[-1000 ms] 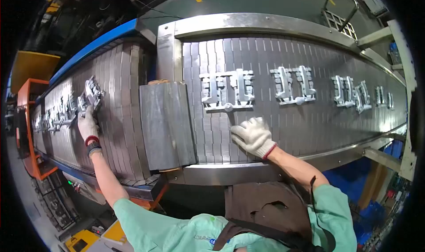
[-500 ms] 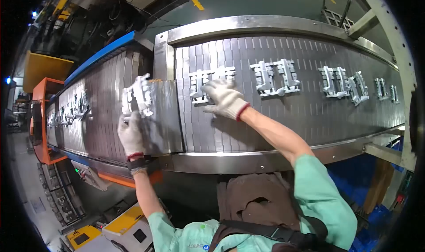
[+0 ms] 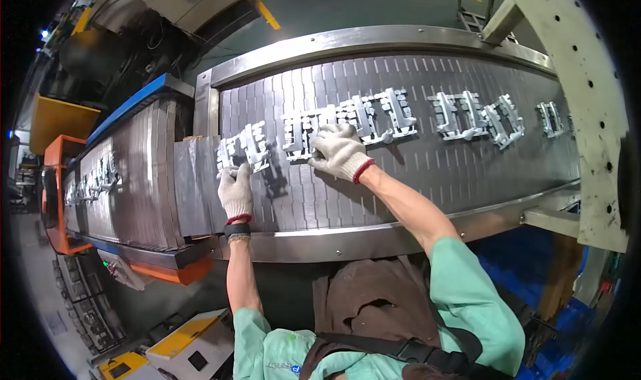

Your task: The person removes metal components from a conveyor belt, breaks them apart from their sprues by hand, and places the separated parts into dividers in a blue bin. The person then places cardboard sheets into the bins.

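Note:
In the head view, my left hand (image 3: 235, 192), in a white knit glove, is closed on the lower edge of a silver metal casting (image 3: 256, 147). That casting is tilted above the left end of the slatted conveyor (image 3: 320, 203), and its shadow falls beside it. My gloved right hand (image 3: 342, 153) has its fingers curled over a second casting (image 3: 294, 136), which lies on the belt; the fingers hide part of it. Close to its right side lies another toothed casting (image 3: 394, 116).
Farther right on the belt lie more castings (image 3: 457, 116). A bare steel plate (image 3: 195, 186) bridges to a second conveyor (image 3: 143, 173) on the left, which carries several castings (image 3: 100, 176). A metal rail (image 3: 394, 240) runs along the near side; a perforated post (image 3: 577, 113) stands at right.
My left hand has carried its casting rightward from over the steel plate to over the belt. The casting under my right hand and the one to its right are now close together. The view has shifted.

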The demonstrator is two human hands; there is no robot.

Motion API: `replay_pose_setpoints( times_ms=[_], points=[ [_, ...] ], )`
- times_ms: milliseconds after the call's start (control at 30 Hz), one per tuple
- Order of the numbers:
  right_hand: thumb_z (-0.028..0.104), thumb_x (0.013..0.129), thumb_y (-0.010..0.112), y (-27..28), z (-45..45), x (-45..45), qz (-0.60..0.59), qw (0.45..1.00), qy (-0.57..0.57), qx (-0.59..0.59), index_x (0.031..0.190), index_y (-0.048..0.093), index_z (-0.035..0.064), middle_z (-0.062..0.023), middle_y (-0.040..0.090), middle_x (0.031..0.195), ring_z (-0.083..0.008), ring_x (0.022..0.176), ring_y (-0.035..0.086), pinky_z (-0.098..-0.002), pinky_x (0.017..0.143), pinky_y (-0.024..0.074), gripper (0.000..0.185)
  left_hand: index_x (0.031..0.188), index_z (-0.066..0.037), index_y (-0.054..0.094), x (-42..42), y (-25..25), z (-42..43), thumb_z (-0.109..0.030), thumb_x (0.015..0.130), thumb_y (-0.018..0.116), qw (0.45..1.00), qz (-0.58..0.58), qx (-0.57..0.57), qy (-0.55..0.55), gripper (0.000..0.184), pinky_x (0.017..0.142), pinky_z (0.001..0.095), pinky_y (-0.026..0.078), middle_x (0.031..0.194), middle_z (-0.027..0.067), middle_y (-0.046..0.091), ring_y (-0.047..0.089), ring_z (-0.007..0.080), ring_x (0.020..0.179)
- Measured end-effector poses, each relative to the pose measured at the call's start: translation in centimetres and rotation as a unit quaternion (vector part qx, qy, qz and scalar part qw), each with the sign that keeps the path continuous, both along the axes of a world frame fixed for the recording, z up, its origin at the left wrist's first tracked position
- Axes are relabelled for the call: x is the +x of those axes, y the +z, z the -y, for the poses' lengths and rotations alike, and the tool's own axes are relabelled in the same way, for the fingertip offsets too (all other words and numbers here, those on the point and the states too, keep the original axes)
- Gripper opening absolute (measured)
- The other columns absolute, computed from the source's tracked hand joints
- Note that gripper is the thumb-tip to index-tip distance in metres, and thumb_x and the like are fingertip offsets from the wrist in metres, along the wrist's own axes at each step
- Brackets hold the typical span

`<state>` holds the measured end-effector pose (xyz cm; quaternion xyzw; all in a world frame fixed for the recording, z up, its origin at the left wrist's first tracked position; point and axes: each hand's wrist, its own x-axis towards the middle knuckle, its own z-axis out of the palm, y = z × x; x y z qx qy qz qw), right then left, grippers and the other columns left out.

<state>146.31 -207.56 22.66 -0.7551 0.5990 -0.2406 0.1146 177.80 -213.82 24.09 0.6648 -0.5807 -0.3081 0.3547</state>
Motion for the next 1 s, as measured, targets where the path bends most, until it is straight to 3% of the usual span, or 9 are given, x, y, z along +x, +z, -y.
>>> replay_pose_setpoints(
  times_ms=[200,233,300,333,467,667,767,867,1000],
  points=[
    [0.046,0.088,0.080,0.5,-4.7,-5.4,-0.009,0.999,-0.043,0.006,0.095,0.071,0.0170,-0.0026,0.070,0.108,-0.0254,0.128,0.060,-0.0492,0.108,0.0401,0.031,0.096,-0.003,0.072,-5.5,-5.2,0.0,-0.040,0.095,0.077,0.999,0.013,-0.018,-0.026,0.037,0.078,0.0389,0.054,0.078,0.0095,0.072,0.068,0.0245,0.074],
    [0.045,0.088,0.080,0.4,-5.2,-6.1,-0.008,0.999,-0.052,-0.003,0.096,0.072,0.0167,-0.0029,0.070,0.110,-0.0258,0.130,0.060,-0.0494,0.109,0.0397,0.031,0.099,-0.004,0.074,-6.3,-5.1,-0.1,-0.042,0.097,0.078,0.998,0.055,-0.016,-0.037,0.038,0.078,0.0401,0.055,0.079,0.0105,0.075,0.071,0.0276,0.076],
    [0.047,0.090,0.078,-0.8,-6.1,-7.1,-0.012,0.997,-0.070,-0.007,0.100,0.072,0.0162,-0.0039,0.071,0.112,-0.0273,0.134,0.059,-0.0495,0.112,0.0391,0.033,0.109,-0.001,0.074,-7.5,-4.7,-0.4,-0.035,0.098,0.079,0.996,0.054,0.009,-0.069,0.036,0.082,0.0358,0.056,0.088,0.0097,0.078,0.071,0.0190,0.082],
    [0.047,0.089,0.078,-1.1,-6.3,-7.4,-0.004,0.997,-0.074,-0.012,0.098,0.073,0.0161,-0.0038,0.071,0.112,-0.0270,0.134,0.059,-0.0490,0.111,0.0395,0.033,0.104,-0.007,0.076,-8.1,-4.8,-0.2,-0.047,0.100,0.078,0.993,0.069,0.001,-0.091,0.040,0.078,0.0425,0.057,0.090,0.0128,0.080,0.076,0.0283,0.081],
    [0.045,0.088,0.078,-0.6,-7.1,-8.9,0.005,0.995,-0.095,0.013,0.090,0.075,0.0173,-0.0015,0.072,0.110,-0.0231,0.128,0.061,-0.0473,0.109,0.0413,0.028,0.108,-0.007,0.074,-11.1,-3.6,-0.2,-0.046,0.101,0.078,0.979,0.111,-0.006,-0.170,0.039,0.076,0.0442,0.056,0.087,0.0123,0.079,0.075,0.0300,0.080],
    [0.041,0.085,0.081,-1.8,-9.1,-13.1,0.039,0.989,-0.140,0.014,0.098,0.076,0.0175,-0.0035,0.073,0.116,-0.0253,0.128,0.063,-0.0457,0.109,0.0428,0.027,0.117,-0.006,0.070,-15.6,-3.2,-1.3,-0.050,0.103,0.074,0.949,0.202,0.003,-0.240,0.046,0.074,0.0496,0.055,0.085,0.0190,0.074,0.075,0.0403,0.082],
    [0.040,0.085,0.081,-4.0,-9.6,-15.9,0.046,0.986,-0.158,0.001,0.106,0.078,0.0179,-0.0045,0.073,0.121,-0.0262,0.130,0.062,-0.0466,0.111,0.0444,0.031,0.121,-0.006,0.067,-18.4,-3.6,-2.1,-0.050,0.105,0.071,0.934,0.233,-0.002,-0.272,0.047,0.076,0.0560,0.056,0.090,0.0241,0.075,0.074,0.0486,0.087],
    [0.041,0.086,0.080,-4.8,-9.8,-17.5,0.050,0.976,-0.195,0.080,0.117,0.078,0.0171,-0.0071,0.072,0.129,-0.0291,0.133,0.061,-0.0472,0.113,0.0446,0.039,0.121,-0.005,0.066,-20.3,-5.2,-1.8,-0.048,0.107,0.069,0.919,0.248,-0.016,-0.307,0.045,0.079,0.0575,0.056,0.094,0.0261,0.076,0.074,0.0510,0.092],
    [0.052,0.091,0.078,-3.4,-13.8,-17.8,0.035,0.948,-0.309,0.064,0.145,0.067,0.0179,-0.0098,0.065,0.147,-0.0314,0.144,0.054,-0.0498,0.119,0.0406,0.065,0.125,-0.004,0.063,-22.8,-6.4,-0.6,-0.045,0.108,0.067,0.906,0.247,-0.028,-0.342,0.045,0.084,0.0574,0.056,0.102,0.0271,0.077,0.074,0.0516,0.098]
  ],
)
